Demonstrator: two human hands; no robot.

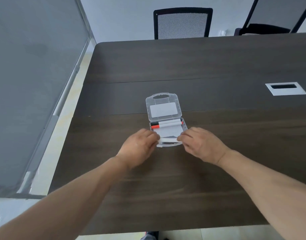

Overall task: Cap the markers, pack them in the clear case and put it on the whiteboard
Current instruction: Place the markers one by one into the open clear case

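Observation:
A clear plastic case [163,108] lies open on the dark table, its lid folded away from me. Two capped markers rest in the far part of the tray: a black-capped marker [166,122] and, just nearer, a red-capped marker [166,125]. A third white marker [168,139] lies crosswise over the near part of the tray, held at both ends. My left hand [140,144] pinches its left end and my right hand [199,144] pinches its right end. Its cap and tip are hidden by my fingers. No whiteboard shows.
The dark wooden table [200,66] has a white cable grommet [285,88] at the right. A mesh office chair [182,23] stands behind the far edge, with a second chair [263,29] to its right. A grey partition [36,66] runs along the left.

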